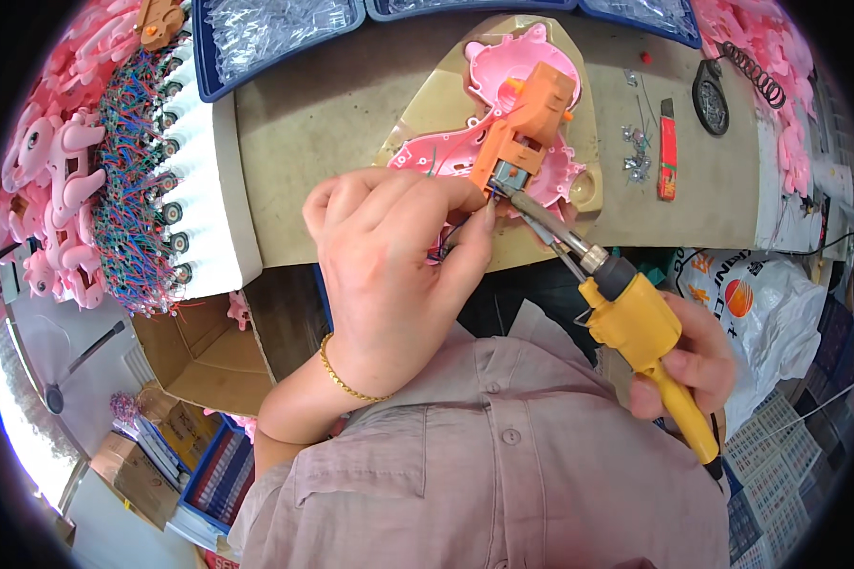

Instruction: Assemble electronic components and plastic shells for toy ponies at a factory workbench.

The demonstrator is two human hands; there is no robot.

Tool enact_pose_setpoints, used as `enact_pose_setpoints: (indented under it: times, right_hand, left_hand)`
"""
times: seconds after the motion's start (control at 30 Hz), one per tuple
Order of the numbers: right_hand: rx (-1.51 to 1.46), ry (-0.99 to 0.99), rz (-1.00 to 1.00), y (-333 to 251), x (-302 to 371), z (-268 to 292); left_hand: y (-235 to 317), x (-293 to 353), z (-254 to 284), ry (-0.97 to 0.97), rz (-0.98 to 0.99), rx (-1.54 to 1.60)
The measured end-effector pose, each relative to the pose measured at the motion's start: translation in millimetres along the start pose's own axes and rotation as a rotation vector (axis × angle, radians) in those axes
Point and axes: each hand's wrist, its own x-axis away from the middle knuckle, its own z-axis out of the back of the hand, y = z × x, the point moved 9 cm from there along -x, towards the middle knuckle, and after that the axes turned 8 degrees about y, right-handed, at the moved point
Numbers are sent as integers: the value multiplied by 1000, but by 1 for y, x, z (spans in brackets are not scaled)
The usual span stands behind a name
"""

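Head view: boxy orange plastic housing [541,104] lies slantwise over smooth, rounded pink shell parts [493,68] on a tan moulded tray [436,93], far centre. Left hand [380,248], thumb and forefinger pinched on thin dark wires [494,192], hides part of them. Right hand [700,356] wrapped round yellow soldering gun [639,324]. Far right: red cutter [668,152].

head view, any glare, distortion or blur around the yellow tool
Head view: the yellow tool and left hand look reasonably sharp; a blown-out bright patch glares at far left; fisheye distortion bends edges toward the black rim.
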Motion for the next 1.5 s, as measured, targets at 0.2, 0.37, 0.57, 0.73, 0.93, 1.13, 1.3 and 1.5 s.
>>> enact_pose_setpoints:
  times: [0.2, 0.37, 0.57, 0.73, 0.93, 1.13, 1.3, 1.5]
  right_hand:
    - [17, 17, 8, -2, 1, 0]
    - [-151, 196, -265, 12, 26, 31]
    - [150, 138, -89, 3, 23, 42]
    - [156, 97, -165, 8, 26, 43]
    - [199, 255, -193, 1, 37, 55]
    - [123, 201, -237, 6, 38, 52]
    - [58, 278, -211, 6, 45, 46]
    - [-3, 201, -143, 7, 45, 40]
  left_hand:
    - [0, -1, 0, -3, -9, 4]
    - [3, -3, 5, -37, -9, -6]
    - [24, 0, 27, -150, -295, -214]
    - [-19, 3, 1, -272, 562, 878]
    - [-22, 16, -11, -368, 685, 772]
    - [-6, 1, 9, -57, 217, 341]
    - [4, 6, 1, 2, -22, 114]
    - [18, 6, 0, 21, -121, -83]
